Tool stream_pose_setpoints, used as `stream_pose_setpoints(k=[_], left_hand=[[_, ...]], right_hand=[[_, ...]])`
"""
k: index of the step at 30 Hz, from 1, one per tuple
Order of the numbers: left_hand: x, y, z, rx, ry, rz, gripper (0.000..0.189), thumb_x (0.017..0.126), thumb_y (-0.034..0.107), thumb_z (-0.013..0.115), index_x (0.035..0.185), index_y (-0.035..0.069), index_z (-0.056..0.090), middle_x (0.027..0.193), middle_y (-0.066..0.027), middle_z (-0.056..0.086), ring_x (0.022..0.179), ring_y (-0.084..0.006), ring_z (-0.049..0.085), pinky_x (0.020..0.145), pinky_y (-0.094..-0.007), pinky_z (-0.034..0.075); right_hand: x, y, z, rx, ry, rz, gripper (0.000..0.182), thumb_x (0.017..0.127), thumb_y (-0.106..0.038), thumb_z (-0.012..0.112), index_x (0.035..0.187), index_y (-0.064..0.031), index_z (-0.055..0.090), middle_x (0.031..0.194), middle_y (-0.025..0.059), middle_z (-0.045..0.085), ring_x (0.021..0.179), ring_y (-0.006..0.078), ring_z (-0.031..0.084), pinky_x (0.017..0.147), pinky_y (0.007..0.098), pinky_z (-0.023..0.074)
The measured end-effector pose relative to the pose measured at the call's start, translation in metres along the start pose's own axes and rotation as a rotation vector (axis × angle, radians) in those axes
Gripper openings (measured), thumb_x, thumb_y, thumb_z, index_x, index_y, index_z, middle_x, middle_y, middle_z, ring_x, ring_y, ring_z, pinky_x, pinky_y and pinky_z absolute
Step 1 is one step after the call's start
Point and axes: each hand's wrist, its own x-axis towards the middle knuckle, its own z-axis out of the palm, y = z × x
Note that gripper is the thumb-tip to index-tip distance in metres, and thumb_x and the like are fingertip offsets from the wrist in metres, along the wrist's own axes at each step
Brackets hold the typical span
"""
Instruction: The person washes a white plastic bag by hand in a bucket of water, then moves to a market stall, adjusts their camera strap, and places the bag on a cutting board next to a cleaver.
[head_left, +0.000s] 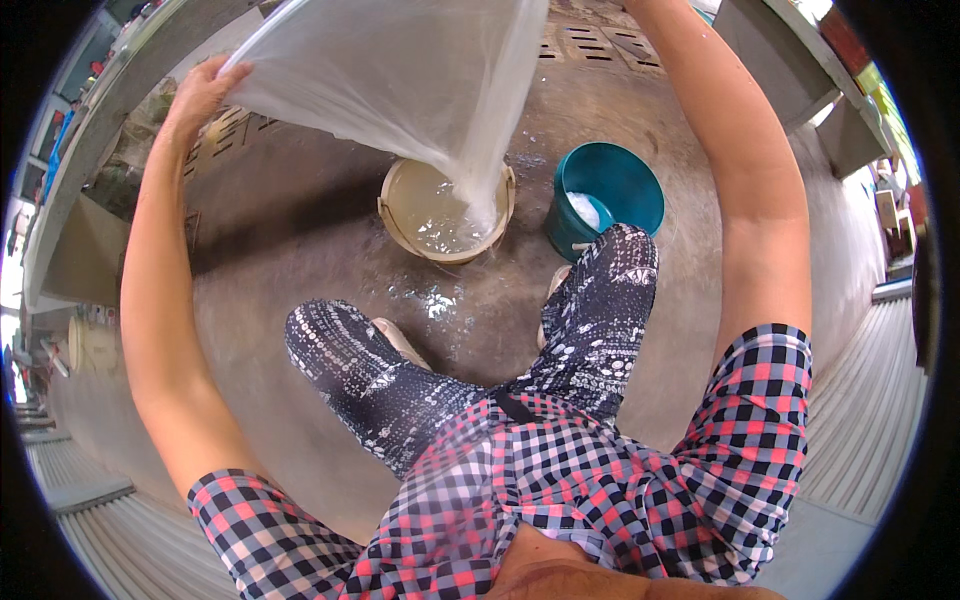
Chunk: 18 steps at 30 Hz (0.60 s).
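Observation:
My left hand (201, 94), raised at the upper left, grips the edge of a thin, translucent whitish sheet (360, 67). Whether it is cloth or plastic I cannot tell. The sheet spreads across the top of the view and narrows downward. Its lower end dips into cloudy water (427, 206) in a cream bucket (388, 225). My right arm stretches up to the top edge, where the hand is out of view. Right of the cream bucket stands a teal bucket (559, 225) with a white, foamy-looking patch (583, 210) inside, partly hidden by my knee.
Wet patches (442, 304) shine on the concrete floor (247, 225) between my feet and the cream bucket. Concrete counters or ledges flank me at left (82, 255) and right (780, 67). Perforated blocks (589, 45) lie ahead. A pale container (94, 345) stands at far left.

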Motion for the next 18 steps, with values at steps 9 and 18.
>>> stream_pose_setpoints(k=[9, 18], left_hand=[[0.000, 0.005, -0.021, -0.460, 0.261, -0.009, 0.018, 0.088, 0.023, 0.048, 0.097, 0.007, 0.051, 0.084, -0.0035, 0.055, 0.081, -0.0125, 0.053, 0.074, -0.0304, 0.044], [-0.004, 0.008, -0.011, -0.572, -0.035, -0.060, 0.030, 0.084, 0.025, 0.053, 0.108, 0.008, 0.047, 0.101, -0.0060, 0.053, 0.093, -0.0206, 0.054, 0.076, -0.0414, 0.048]], right_hand=[[-0.090, 0.037, 0.048, -0.828, -0.661, 0.085, 0.024, 0.079, -0.033, 0.064, 0.093, -0.0131, 0.062, 0.089, 0.0004, 0.061, 0.080, 0.0145, 0.057, 0.064, 0.0308, 0.0456], [-0.114, 0.058, 0.034, 0.553, -0.178, 0.581, 0.032, 0.084, -0.035, 0.053, 0.101, -0.0090, 0.061, 0.093, 0.0034, 0.061, 0.079, 0.0165, 0.056, 0.077, 0.0351, 0.0467]])
